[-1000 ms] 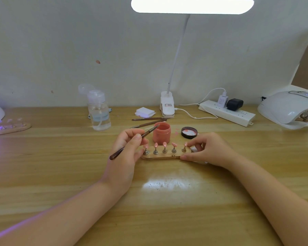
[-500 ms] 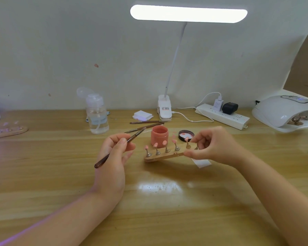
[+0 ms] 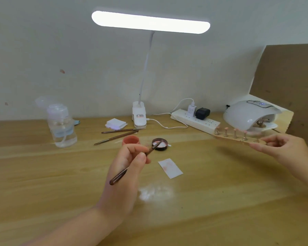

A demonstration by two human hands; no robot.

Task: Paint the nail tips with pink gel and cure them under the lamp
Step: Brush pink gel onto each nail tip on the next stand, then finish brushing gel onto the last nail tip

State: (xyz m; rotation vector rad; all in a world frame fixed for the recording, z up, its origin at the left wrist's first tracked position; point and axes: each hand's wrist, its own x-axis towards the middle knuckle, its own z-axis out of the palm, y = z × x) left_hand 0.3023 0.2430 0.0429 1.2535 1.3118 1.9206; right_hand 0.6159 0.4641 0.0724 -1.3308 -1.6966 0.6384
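Far right on the wooden table (image 3: pixel 43 174) sits the curing lamp (image 3: pixel 247 113); just before its mouth the right hand (image 3: pixel 281 150) pinches one end of the strip holder (image 3: pixel 238 137), airborne, its nail tips (image 3: pixel 226 129) upright. Light and stiff, it likely tips easily; wet gel forbids touching. Left hand (image 3: pixel 126 162) pinches the brush (image 3: pixel 132 166).
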